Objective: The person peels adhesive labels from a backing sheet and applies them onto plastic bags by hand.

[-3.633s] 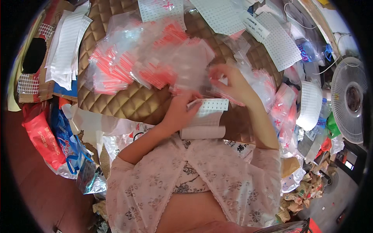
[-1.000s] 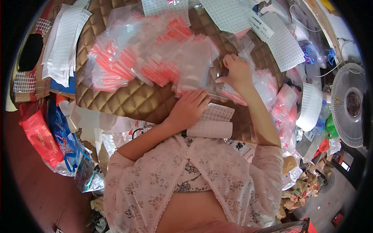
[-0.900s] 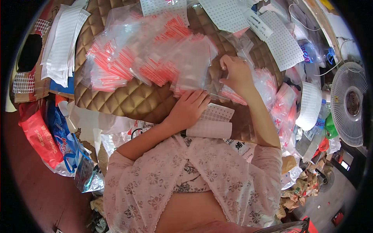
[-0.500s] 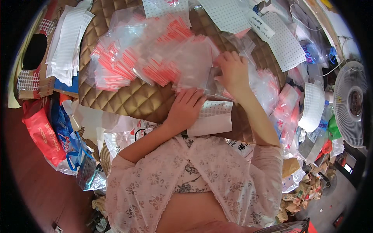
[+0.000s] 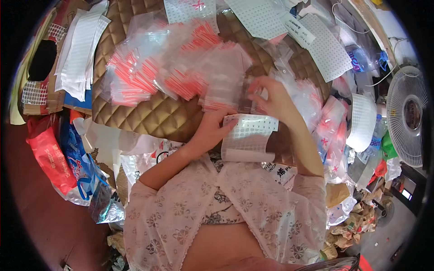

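My left hand (image 5: 212, 129) grips the upper left corner of a white sticker sheet (image 5: 248, 145), thumb on top. The sheet curves up toward me at the table's near edge and carries rows of small round dots. Just beyond it my right hand (image 5: 272, 97) is closed, thumb and forefinger bent together; whatever they hold is too small or hidden to make out. Under and beside those fingertips lie clear zip bags (image 5: 226, 77) with red-pink closures, the near ones almost touching my left fingers. More such bags (image 5: 133, 74) are spread in a heap to the left.
The table has a brown quilted cover (image 5: 153, 117). Further sticker sheets (image 5: 260, 20) lie at the far side, and a stack of white sheets (image 5: 80, 49) at the left. Filled bags (image 5: 332, 126) pile up on the right, near a fan (image 5: 409, 115). A red bag (image 5: 52, 156) hangs at lower left.
The sticker sheet's far edge has risen and its corner is now under my left thumb. My right hand has turned and its fingers have drawn together, slightly nearer to me.
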Demonstrator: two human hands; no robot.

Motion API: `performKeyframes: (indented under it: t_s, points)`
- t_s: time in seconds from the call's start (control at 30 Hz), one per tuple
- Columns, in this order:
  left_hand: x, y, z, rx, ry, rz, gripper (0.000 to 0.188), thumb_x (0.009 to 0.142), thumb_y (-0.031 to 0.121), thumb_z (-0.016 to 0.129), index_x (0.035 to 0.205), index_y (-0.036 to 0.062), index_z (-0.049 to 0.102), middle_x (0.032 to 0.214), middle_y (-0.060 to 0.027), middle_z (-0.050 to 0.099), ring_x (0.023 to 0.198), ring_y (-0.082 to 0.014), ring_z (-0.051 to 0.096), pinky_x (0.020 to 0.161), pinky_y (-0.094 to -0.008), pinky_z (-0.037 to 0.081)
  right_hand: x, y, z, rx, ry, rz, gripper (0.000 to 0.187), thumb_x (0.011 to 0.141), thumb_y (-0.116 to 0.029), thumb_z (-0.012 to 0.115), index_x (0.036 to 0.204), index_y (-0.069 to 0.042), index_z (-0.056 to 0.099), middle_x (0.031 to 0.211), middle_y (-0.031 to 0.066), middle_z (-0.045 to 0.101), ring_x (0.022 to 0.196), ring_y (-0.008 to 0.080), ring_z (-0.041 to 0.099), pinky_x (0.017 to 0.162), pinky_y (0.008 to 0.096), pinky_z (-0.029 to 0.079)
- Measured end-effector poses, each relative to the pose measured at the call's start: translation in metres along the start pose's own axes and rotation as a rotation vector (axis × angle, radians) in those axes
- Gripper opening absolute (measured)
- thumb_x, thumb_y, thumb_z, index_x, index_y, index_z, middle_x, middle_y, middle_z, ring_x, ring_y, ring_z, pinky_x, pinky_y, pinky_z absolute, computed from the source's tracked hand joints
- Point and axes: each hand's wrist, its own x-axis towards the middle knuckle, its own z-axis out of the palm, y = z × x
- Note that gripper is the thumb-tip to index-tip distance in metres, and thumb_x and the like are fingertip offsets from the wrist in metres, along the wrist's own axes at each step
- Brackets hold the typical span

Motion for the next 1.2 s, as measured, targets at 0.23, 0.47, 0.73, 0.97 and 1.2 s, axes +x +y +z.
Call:
performKeyframes:
  t_s: [0.23,0.47,0.73,0.97,1.2]
  points:
    - [0.008,-0.012,0.007,-0.094,-0.171,-0.110,0.016,0.088,0.011,0.055,0.095,-0.0019,0.062,0.074,0.0043,0.053,0.066,-0.0026,0.043,0.057,-0.0203,0.037,-0.031,-0.040,0.012,-0.126,-0.071,-0.193,0.015,0.069,-0.005,0.066,0.082,-0.004,0.057,0.077,0.0105,0.056,0.078,0.0299,0.055,0.068,0.0384,0.044]
    - [-0.002,-0.004,0.000,-0.345,-0.239,-0.304,0.025,0.090,0.018,0.048,0.092,-0.0028,0.062,0.074,0.0025,0.057,0.063,-0.0045,0.047,0.057,-0.0224,0.038,-0.048,-0.036,0.028,-0.239,-0.009,-0.293,0.014,0.069,-0.009,0.065,0.082,-0.005,0.059,0.078,0.0089,0.057,0.078,0.0281,0.055,0.070,0.0379,0.043]
    - [-0.003,-0.002,-0.006,0.653,0.160,0.442,0.013,0.082,0.013,0.053,0.085,0.0019,0.060,0.086,-0.0083,0.059,0.082,-0.0213,0.056,0.071,-0.0329,0.047,-0.016,-0.021,0.020,0.003,0.078,-0.070,0.016,0.072,-0.004,0.062,0.087,-0.004,0.060,0.079,0.0075,0.058,0.081,0.0242,0.056,0.071,0.0366,0.046]
    - [0.015,-0.019,0.002,0.961,0.035,0.588,0.025,0.071,0.010,0.061,0.095,0.0034,0.060,0.115,-0.0097,0.055,0.106,-0.0274,0.052,0.087,-0.0390,0.044,0.032,0.006,0.027,-0.294,-0.025,0.210,0.021,0.068,-0.009,0.068,0.085,-0.008,0.055,0.080,0.0096,0.059,0.080,0.0270,0.057,0.070,0.0398,0.041]
    - [0.014,-0.023,0.002,1.013,0.110,0.574,0.023,0.070,0.011,0.061,0.092,0.0048,0.060,0.113,-0.0075,0.058,0.105,-0.0251,0.053,0.087,-0.0376,0.043,0.032,0.010,0.012,-0.546,0.072,-0.024,0.033,0.060,-0.019,0.077,0.082,-0.009,0.055,0.075,0.0069,0.058,0.081,0.0259,0.057,0.070,0.0395,0.041]
